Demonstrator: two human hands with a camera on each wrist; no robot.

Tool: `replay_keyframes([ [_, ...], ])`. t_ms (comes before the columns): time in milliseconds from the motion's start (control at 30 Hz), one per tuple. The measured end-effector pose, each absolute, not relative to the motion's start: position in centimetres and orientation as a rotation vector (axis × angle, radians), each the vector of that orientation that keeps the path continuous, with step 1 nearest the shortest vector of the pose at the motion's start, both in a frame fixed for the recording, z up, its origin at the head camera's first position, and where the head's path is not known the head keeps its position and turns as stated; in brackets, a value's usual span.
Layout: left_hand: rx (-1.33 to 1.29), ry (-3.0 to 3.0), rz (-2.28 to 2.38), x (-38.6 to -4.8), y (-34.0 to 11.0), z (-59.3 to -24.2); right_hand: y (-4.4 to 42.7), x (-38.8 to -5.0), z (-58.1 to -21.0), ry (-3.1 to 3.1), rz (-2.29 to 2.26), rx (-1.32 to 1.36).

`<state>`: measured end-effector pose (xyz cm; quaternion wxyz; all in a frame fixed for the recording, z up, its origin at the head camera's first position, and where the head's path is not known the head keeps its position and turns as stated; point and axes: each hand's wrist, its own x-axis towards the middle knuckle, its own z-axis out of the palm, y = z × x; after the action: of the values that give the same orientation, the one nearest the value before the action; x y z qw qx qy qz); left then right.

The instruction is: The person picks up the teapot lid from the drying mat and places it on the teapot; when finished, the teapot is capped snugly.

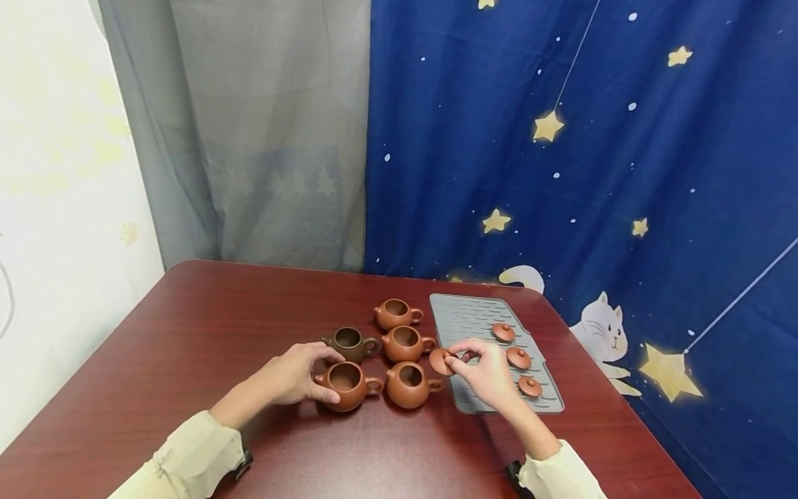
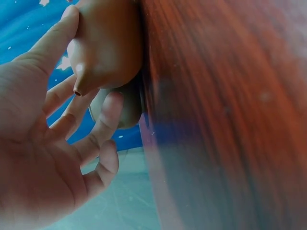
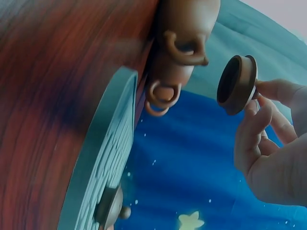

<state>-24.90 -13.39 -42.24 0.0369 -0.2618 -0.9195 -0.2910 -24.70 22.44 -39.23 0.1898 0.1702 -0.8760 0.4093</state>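
Note:
My left hand (image 1: pixel 298 374) spans the spout side of the front-left lidless orange-brown teapot (image 1: pixel 346 396), thumb at its front and fingers at its back. In the left wrist view, the thumb of the left hand (image 2: pixel 62 124) touches the pot (image 2: pixel 112 43) near its spout. Between thumb and fingertips, my right hand (image 1: pixel 489 374) pinches the knob of a reddish lid (image 1: pixel 440 361), raised between the front-right pot (image 1: pixel 408 395) and the grey mat. The right wrist view shows the lid (image 3: pixel 235 88) tilted, its underside facing away from the right hand (image 3: pixel 273 139).
Behind stand two more orange-brown pots (image 1: pixel 394 319) (image 1: pixel 402 352) and a dark brown one (image 1: pixel 348 351), all lidless. Three lids (image 1: pixel 503 333) (image 1: pixel 518 358) (image 1: pixel 530 387) lie on the grey ribbed mat (image 1: pixel 467 319) at the right. Curtains hang behind the red-brown table (image 1: pixel 206 326).

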Motion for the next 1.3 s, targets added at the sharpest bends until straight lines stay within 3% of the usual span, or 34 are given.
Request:
replay_keyframes([
  [1300, -0.789, -2.814, -0.914, -25.1, -13.4, -42.4, 13.6, -24.8, -39.2, -2.373, 1.304, 0.827],
])
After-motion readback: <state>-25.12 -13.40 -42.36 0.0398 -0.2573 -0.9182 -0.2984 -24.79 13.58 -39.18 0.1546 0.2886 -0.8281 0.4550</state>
